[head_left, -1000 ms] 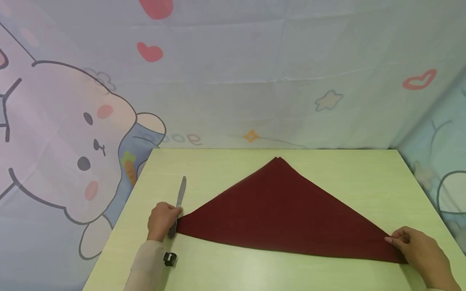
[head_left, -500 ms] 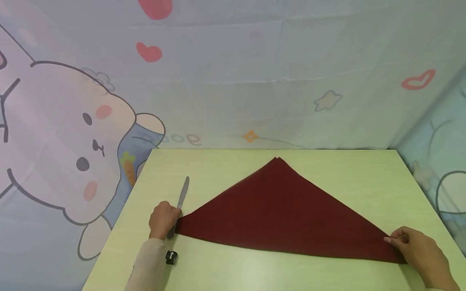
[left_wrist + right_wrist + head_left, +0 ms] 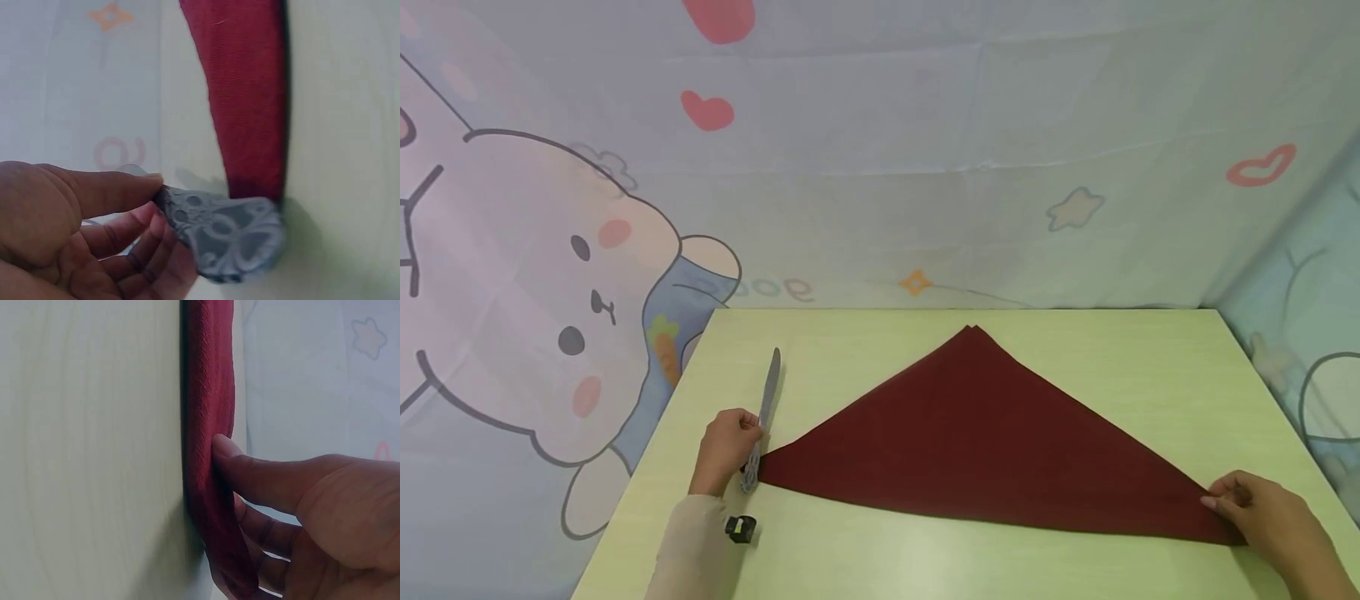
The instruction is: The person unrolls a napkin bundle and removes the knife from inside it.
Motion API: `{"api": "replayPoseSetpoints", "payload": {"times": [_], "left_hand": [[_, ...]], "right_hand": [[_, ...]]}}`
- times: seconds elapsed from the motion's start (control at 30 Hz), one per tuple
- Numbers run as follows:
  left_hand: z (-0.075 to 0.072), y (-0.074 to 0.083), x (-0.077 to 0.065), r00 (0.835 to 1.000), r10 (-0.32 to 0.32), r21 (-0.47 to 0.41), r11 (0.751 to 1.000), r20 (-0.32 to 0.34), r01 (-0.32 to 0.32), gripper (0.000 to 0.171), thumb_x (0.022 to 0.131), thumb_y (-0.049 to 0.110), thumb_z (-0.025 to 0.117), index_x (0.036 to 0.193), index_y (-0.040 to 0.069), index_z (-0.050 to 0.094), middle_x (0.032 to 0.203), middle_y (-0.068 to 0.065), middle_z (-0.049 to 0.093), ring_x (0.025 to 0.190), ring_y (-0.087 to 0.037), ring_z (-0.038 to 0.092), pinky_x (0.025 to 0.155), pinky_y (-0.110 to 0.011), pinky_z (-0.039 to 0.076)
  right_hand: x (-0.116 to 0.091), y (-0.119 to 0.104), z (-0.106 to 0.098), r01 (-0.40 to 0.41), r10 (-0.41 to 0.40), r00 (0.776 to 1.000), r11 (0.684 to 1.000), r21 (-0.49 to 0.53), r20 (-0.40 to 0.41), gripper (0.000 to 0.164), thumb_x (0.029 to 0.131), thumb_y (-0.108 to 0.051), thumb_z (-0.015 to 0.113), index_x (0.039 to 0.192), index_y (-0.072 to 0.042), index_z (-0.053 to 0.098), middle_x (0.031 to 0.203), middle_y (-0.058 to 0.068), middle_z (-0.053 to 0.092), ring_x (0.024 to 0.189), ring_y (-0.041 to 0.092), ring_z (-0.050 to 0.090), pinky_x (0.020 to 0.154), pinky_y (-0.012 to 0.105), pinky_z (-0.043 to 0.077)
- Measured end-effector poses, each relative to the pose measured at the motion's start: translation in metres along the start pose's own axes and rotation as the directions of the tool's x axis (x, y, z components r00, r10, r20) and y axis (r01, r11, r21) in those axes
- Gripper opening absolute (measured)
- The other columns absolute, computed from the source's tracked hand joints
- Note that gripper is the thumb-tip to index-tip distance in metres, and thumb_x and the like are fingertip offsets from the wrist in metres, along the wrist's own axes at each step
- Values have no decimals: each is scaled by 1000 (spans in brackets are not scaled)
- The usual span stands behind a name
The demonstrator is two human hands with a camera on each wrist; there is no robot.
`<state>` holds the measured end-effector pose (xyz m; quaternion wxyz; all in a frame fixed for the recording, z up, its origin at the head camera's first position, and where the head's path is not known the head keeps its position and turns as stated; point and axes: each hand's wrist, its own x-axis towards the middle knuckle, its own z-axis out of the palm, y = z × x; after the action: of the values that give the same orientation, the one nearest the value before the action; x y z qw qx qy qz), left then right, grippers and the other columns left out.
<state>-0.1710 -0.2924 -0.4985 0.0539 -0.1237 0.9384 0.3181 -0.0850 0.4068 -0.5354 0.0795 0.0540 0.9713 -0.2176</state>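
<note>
My left hand point(image 3: 724, 450) pinches a silver table knife point(image 3: 770, 387) between thumb and fingers, at the left of the table. Its ornate openwork handle point(image 3: 231, 237) fills the middle of the left wrist view, over the cloth's narrow left tip; whether they touch I cannot tell. The blade points away toward the back. A dark red cloth point(image 3: 970, 442), folded into a wide triangle, spreads across the table with its peak to the rear. At its right corner my right hand point(image 3: 1273, 517) pinches the cloth, thumb on top; the right wrist view shows the corner raised somewhat.
The pale yellow-green table point(image 3: 1120, 350) ends at a hanging printed backdrop point(image 3: 880, 150) at the rear and sides. By the left sleeve point(image 3: 688, 550) is a small black block point(image 3: 741, 529), apparently worn at the wrist.
My left hand has shifted a little left, and the knife has turned so its patterned handle shows and its tip sits farther back. The right hand moved slightly right, still pinching the cloth.
</note>
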Motion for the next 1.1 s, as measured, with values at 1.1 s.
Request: {"api": "replayPoseSetpoints", "payload": {"times": [1.1], "left_hand": [[31,68,-5,990,49,-553,833,130,32,21,99,6,64,117,-4,66,99,-13,64,82,-17,64,68,-36,62]], "right_hand": [[4,11,-5,35,-48,993,992,124,103,27,97,-27,70,110,-3,72,101,10,73,83,18,66,65,29,49]]}}
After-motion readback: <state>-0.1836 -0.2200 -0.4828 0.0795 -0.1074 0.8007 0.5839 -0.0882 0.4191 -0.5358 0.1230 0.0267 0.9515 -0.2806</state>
